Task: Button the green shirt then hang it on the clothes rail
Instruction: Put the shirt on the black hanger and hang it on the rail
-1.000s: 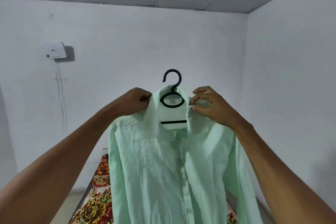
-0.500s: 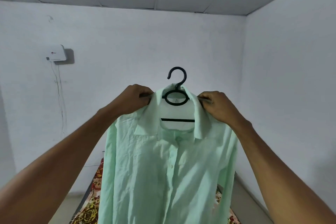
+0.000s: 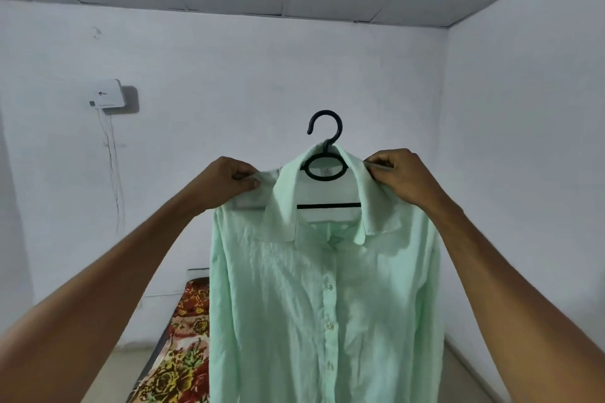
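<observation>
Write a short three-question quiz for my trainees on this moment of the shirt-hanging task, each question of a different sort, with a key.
1. True or false: the green shirt already sits on the black hanger.
2. Where does each hand grip the shirt? A) cuffs B) shoulders beside the collar C) hem
3. Fill in: the hanger's hook is caught on ____.

Key
1. True.
2. B: the left hand and the right hand pinch the shoulder fabric.
3. Nothing; no rail shows.
</observation>
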